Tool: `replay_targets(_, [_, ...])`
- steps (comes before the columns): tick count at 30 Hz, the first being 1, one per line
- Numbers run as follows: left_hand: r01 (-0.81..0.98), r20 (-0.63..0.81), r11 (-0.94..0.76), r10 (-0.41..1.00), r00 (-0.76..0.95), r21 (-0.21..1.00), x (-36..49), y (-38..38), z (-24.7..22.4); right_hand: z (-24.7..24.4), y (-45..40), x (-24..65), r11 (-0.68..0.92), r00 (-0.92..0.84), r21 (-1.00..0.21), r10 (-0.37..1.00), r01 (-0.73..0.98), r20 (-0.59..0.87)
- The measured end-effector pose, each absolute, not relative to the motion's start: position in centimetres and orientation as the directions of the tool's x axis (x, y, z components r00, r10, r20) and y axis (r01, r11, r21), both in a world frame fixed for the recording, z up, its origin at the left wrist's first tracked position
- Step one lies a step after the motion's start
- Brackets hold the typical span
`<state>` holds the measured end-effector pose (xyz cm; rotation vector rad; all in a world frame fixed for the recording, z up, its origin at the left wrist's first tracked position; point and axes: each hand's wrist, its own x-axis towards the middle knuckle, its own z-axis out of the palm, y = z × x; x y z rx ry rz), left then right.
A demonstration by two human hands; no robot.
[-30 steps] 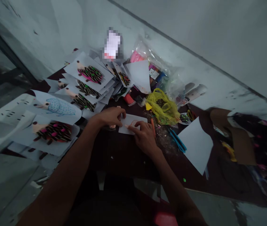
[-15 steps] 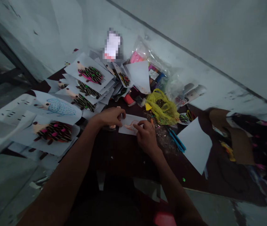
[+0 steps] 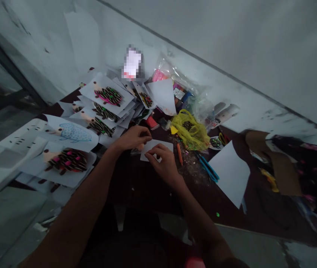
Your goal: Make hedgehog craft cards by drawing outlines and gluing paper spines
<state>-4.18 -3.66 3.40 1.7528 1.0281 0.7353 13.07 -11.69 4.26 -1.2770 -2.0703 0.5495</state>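
Note:
A small white sheet of paper (image 3: 166, 143) lies on the dark table between my hands. At its left end my left hand (image 3: 136, 137) bends its fingers down onto the paper. My right hand (image 3: 163, 162) lies across the sheet, thumb and fingers bent into a ring with the tips together; whatever is between them is too small to make out. The orange drawing on the sheet is hidden now. Just right of the right hand an orange stick, perhaps a crayon (image 3: 179, 154), rests on the table. Blue-handled scissors (image 3: 208, 168) lie further right.
Stacked hedgehog pictures (image 3: 108, 96) cover the left side, with a blue hedgehog drawing (image 3: 76, 133) nearer. Behind are a yellow plastic bag (image 3: 190, 130), a red block (image 3: 151, 122) and clear bags (image 3: 175, 72) against the wall. A white sheet (image 3: 231, 173) lies at right.
My right hand has shifted left over the paper, covering its orange drawing. More of the orange stick now shows. My left hand stays at the paper's left end; the view has shifted slightly.

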Motion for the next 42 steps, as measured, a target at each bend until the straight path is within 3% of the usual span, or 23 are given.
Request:
replay_targets(6, [0.103,0.11,-0.175,0.883,0.457,0.979,-3.4,-4.2,4.1,4.0,-11.1,12.7,0.325,-0.152,-0.629,0.937,0.706,0.314])
replay_targets(12, [-0.079,0.117,-0.089,0.846,0.52,0.993,-3.7,-4.9,5.1,3.8,-10.2,13.3,0.241,-0.058,-0.716,0.961,0.655,0.27])
replay_targets(19, [-0.143,0.122,-0.047,0.809,0.575,0.989,-3.8,-4.7,4.5,3.5,-9.3,13.5,0.261,0.055,-0.815,0.941,0.517,0.335])
replay_targets(25, [-0.124,0.01,0.076,0.814,0.581,0.989,-3.8,-4.4,3.8,4.1,-8.1,14.2,0.338,0.085,-0.759,0.886,0.557,0.456])
replay_targets(33, [-0.164,0.052,0.05,0.823,0.566,0.985,-4.3,-4.1,3.6,3.5,-8.1,13.8,0.292,0.097,-0.845,0.924,0.448,0.371])
replay_targets(42, [-0.094,-0.02,0.078,0.862,0.506,0.992,-3.9,-4.0,3.3,3.9,-8.2,13.9,0.336,0.004,-0.837,0.927,0.432,0.374])
